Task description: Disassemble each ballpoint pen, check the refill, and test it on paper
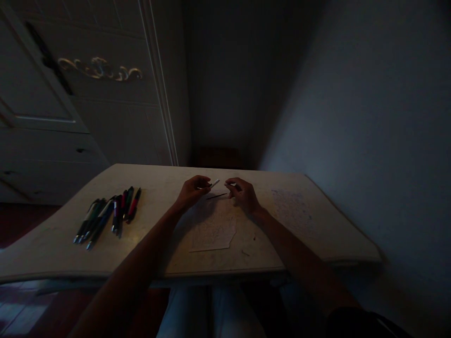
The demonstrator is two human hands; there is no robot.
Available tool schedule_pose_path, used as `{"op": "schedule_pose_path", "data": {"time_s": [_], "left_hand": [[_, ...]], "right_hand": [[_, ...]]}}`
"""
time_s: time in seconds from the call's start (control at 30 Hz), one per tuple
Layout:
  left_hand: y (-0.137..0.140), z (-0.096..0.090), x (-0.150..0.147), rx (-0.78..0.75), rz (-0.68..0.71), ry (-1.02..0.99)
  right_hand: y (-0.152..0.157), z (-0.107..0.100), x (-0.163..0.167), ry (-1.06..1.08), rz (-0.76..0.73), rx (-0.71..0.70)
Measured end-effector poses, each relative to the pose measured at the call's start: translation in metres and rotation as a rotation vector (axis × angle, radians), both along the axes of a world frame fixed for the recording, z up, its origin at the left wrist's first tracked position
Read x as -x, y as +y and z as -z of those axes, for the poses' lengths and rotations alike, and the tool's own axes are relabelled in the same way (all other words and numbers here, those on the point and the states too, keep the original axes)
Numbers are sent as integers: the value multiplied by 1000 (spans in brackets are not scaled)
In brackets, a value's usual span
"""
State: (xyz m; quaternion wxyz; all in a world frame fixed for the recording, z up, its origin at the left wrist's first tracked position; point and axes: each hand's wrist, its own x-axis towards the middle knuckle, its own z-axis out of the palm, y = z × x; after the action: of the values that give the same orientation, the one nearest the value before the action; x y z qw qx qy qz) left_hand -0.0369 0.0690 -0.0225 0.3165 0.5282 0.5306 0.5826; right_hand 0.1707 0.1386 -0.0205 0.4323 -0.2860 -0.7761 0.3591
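Observation:
My left hand [196,188] is closed around a short pen part with a pale end [215,183] that sticks out toward the right. Just across from it, my right hand [241,191] pinches with thumb and forefinger; whatever sits between those fingertips is too small and dark to name. A thin dark stick, like a pen refill [216,196], lies below and between the hands. Under them is a sheet of scribbled paper [211,234] with a torn lower right corner. The hands are apart from each other.
Several click pens [102,216] lie in a group at the left of the pale table [158,258]. Scribbled marks [292,209] show at the right. Small bits [245,253] lie near the front edge. A white cabinet [123,126] and a wall [369,117] stand beyond.

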Motion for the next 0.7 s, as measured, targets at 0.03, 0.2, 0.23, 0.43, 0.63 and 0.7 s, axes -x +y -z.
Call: {"op": "schedule_pose_path", "data": {"time_s": [0.03, 0.2, 0.23, 0.43, 0.63, 0.7], "left_hand": [[1, 1, 1, -1, 3, 51], [0, 2, -1, -25, 12, 296], [-1, 1, -3, -34, 17, 330], [-5, -2, -7, -43, 43, 420], [-4, -2, -5, -39, 27, 399], [-4, -1, -5, -39, 33, 384]], "right_hand": [[0, 0, 0, 13, 9, 19], [-4, 0, 1, 9, -10, 122], [-5, 0, 1, 2, -21, 128], [-6, 0, 3, -30, -34, 54], [0, 0, 0, -47, -27, -15], [1, 0, 0, -58, -41, -9]]}}
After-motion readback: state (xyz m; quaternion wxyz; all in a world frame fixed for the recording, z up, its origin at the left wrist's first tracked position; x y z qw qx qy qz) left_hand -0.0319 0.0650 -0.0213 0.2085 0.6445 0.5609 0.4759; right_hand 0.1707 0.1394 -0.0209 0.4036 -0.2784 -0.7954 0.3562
